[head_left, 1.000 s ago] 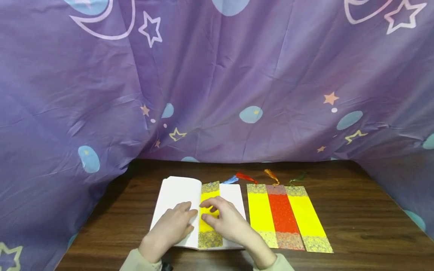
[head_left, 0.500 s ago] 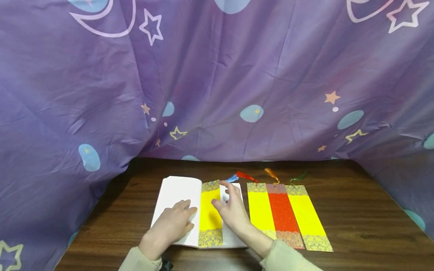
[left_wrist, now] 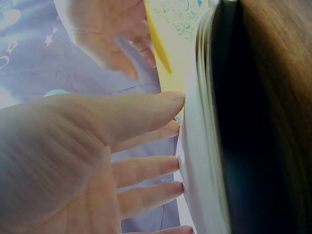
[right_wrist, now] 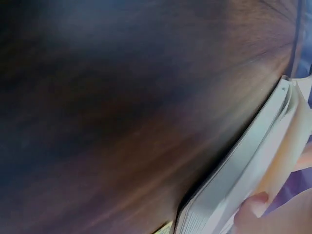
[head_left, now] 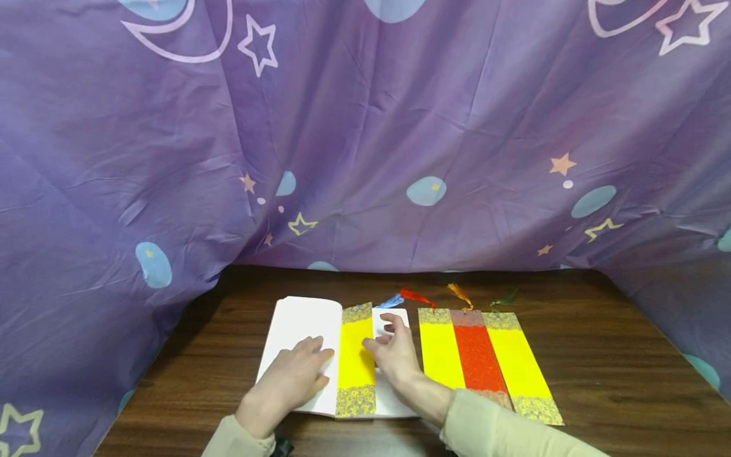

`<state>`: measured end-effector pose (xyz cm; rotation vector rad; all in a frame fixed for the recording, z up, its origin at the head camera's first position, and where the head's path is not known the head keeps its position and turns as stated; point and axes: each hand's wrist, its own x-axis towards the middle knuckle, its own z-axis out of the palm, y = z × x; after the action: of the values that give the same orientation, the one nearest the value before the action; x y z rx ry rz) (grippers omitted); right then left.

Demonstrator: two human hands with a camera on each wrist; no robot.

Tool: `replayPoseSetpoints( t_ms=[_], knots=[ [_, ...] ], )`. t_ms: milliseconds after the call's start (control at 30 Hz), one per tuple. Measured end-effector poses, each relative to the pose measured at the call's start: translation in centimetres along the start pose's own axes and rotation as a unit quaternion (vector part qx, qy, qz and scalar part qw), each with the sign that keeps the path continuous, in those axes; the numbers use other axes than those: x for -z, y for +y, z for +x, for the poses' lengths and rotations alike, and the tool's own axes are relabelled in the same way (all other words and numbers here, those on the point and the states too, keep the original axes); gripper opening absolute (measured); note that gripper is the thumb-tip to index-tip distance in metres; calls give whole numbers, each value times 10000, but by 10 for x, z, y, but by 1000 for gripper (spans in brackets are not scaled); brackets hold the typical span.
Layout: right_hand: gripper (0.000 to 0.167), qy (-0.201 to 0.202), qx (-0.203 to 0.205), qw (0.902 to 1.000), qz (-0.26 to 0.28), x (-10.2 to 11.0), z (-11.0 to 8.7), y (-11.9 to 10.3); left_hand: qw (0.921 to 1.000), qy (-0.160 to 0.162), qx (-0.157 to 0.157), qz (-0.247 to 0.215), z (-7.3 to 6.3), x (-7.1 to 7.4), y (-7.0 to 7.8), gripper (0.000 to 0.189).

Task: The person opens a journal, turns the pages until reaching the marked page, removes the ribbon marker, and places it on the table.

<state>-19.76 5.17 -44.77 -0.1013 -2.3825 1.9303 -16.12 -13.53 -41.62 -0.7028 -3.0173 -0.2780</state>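
An open notebook [head_left: 305,317] with blank white pages lies on the table. Along its right page, beside the fold, lies a yellow bookmark [head_left: 355,355] with patterned gold ends and a blue tassel [head_left: 391,301]. My left hand [head_left: 288,381] rests on the left page, fingers extended, fingertips touching the paper in the left wrist view. My right hand [head_left: 394,355] is over the right page with loosely bent fingers, the thumb overlapping the bookmark's right edge. In the left wrist view that thumb [left_wrist: 127,67] shows a little apart from the bookmark. The right fingertips are partly hidden.
Right of the notebook, three more bookmarks lie side by side: a yellow one [head_left: 441,349], a red one [head_left: 478,355] and another yellow one [head_left: 520,362]. Their red, orange and green tassels point toward the back. A purple curtain [head_left: 365,158] hangs behind the wooden table [head_left: 617,355].
My right hand has moved right and toward the far side, off the middle of the bookmark, then slightly back toward me, uncovering most of it. My left hand has stayed on the page.
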Motion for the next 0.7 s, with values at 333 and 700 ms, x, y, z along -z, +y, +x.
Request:
replayPoseSetpoints(
  t_ms=[333, 700],
  knots=[
    [48, -412, -723, 9951, 537, 0, 12, 3, 9999, -41, -39, 96, 2, 0, 2, 41],
    [30, -500, -783, 9939, 602, 10, 20, -8, 9998, 115, -152, 80, -2, 1, 0, 37]
  ],
)
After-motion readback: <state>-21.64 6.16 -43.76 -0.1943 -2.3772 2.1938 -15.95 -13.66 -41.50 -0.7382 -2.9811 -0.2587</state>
